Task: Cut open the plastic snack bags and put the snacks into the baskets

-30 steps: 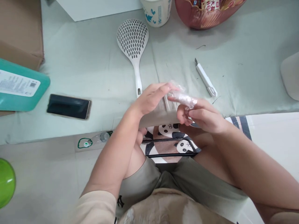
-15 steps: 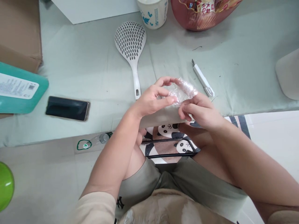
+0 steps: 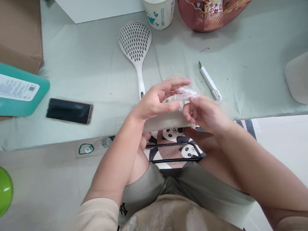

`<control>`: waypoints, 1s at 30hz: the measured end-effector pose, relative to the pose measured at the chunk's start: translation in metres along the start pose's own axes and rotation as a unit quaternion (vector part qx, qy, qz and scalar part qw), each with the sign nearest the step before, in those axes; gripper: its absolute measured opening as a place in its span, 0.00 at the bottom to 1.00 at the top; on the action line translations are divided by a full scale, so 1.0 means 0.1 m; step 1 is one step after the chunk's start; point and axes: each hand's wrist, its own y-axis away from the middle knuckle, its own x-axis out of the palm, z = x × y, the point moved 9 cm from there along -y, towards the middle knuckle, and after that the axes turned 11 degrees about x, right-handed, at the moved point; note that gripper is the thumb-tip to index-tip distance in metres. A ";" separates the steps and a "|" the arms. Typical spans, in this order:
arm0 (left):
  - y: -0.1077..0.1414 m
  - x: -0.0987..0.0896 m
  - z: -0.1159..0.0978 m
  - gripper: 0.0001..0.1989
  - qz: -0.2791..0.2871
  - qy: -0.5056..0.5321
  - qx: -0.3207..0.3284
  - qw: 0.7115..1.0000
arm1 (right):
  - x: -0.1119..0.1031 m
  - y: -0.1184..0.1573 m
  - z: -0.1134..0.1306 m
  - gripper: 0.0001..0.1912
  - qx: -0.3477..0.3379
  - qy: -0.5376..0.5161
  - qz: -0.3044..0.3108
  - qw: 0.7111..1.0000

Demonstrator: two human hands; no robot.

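A small crumpled piece of clear plastic film [image 3: 184, 93] is between my hands, above the table's front edge. My right hand [image 3: 205, 112] pinches its right end between thumb and forefinger, with the other fingers curled. My left hand [image 3: 160, 99] is at the film's left side, its thumb and fingers apart; the film passes near its middle fingers. A white slotted skimmer [image 3: 135, 41] lies beyond my left hand, its handle end partly hidden behind it. To the right of the film lies a white utility knife [image 3: 209, 81] with its blade out.
A phone [image 3: 69, 111] and a green bottle [image 3: 21, 89] lie at the left, near a cardboard box [image 3: 21, 35]. A paper cup [image 3: 160, 14] and a red package [image 3: 209, 19] stand at the back. A white container [image 3: 298, 77] is at the right edge.
My left fingers have straightened and spread from the film. The film, raised and spread before, is now lower and more bunched at my right fingertips.
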 end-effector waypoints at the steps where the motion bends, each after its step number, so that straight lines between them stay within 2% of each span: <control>1: 0.00 -0.01 0.01 0.26 -0.007 0.000 -0.003 1.000 | 0.00 -0.02 -0.01 0.16 0.002 -0.005 -0.003 1.000; 4: 0.00 0.01 0.07 0.27 -0.023 -0.020 -0.027 0.999 | -0.01 -0.05 -0.05 0.23 0.011 -0.010 -0.015 1.000; 7: 0.02 -0.02 0.16 0.22 -0.053 -0.065 -0.059 0.995 | 0.04 -0.07 -0.08 0.26 0.024 0.004 -0.007 1.000; 9: 0.02 -0.04 0.20 0.22 -0.064 -0.083 -0.076 0.992 | 0.08 -0.06 -0.09 0.26 0.032 0.020 0.004 0.999; 15: 0.02 0.04 0.22 0.28 -0.033 -0.060 -0.129 0.989 | 0.14 -0.07 -0.10 0.25 0.033 0.060 0.032 0.997; 19: 0.02 -0.02 0.19 0.27 -0.072 -0.057 -0.130 0.987 | 0.13 -0.10 -0.09 0.25 0.030 0.045 0.035 0.998; 22: 0.04 -0.10 0.20 0.26 -0.106 -0.058 -0.128 0.984 | 0.08 -0.11 -0.04 0.22 0.004 0.044 0.021 0.999; 24: 0.06 -0.21 0.19 0.27 -0.154 -0.051 -0.123 0.979 | -0.05 -0.09 0.04 0.17 -0.046 0.051 -0.025 0.997; 26: 0.10 -0.34 0.19 0.27 -0.209 -0.029 -0.124 0.970 | -0.26 -0.03 0.16 0.13 -0.117 0.078 -0.122 0.982; 28: 0.13 -0.40 0.20 0.27 -0.237 0.003 -0.135 0.962 | -0.43 0.07 0.28 0.10 -0.193 0.130 -0.224 0.946; 30: 0.14 -0.38 0.23 0.27 -0.231 0.027 -0.153 0.961 | -0.45 0.14 0.37 0.10 -0.257 0.188 -0.270 0.909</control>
